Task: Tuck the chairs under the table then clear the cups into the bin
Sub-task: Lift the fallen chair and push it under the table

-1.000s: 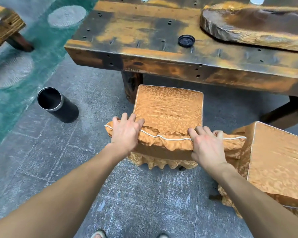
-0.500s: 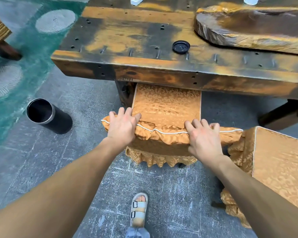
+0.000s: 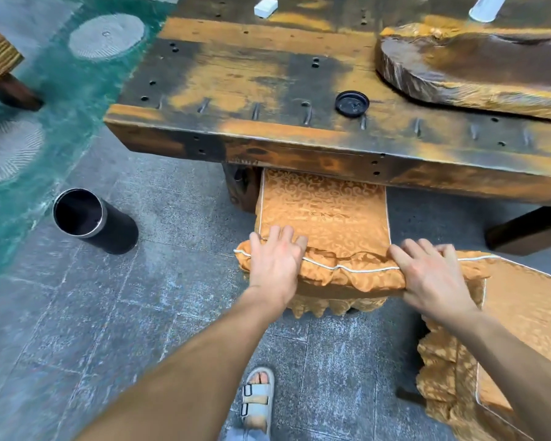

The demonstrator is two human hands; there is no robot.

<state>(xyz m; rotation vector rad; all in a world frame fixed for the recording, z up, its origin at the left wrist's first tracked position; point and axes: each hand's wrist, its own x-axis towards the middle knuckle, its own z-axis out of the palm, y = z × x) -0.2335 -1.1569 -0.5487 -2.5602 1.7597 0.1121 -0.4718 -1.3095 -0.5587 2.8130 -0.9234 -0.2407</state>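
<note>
Grey stone floor (image 3: 77,329) runs under a heavy, dark-and-orange wooden table (image 3: 268,135). One gold-covered chair (image 3: 323,214) sits with its seat partly beneath the table edge, its back rail nearest the viewer; judging by this, tucking is underway, not finished. A second matching chair (image 3: 522,313) stands at the right, not tucked. A black cylindrical bin (image 3: 91,221) stands open on the floor to the left. A clear cup (image 3: 487,7) waits at the table's far edge, uncleared. The left hand (image 3: 275,265) and right hand (image 3: 433,278) press flat on the rail, fingers spread and draped over it.
</note>
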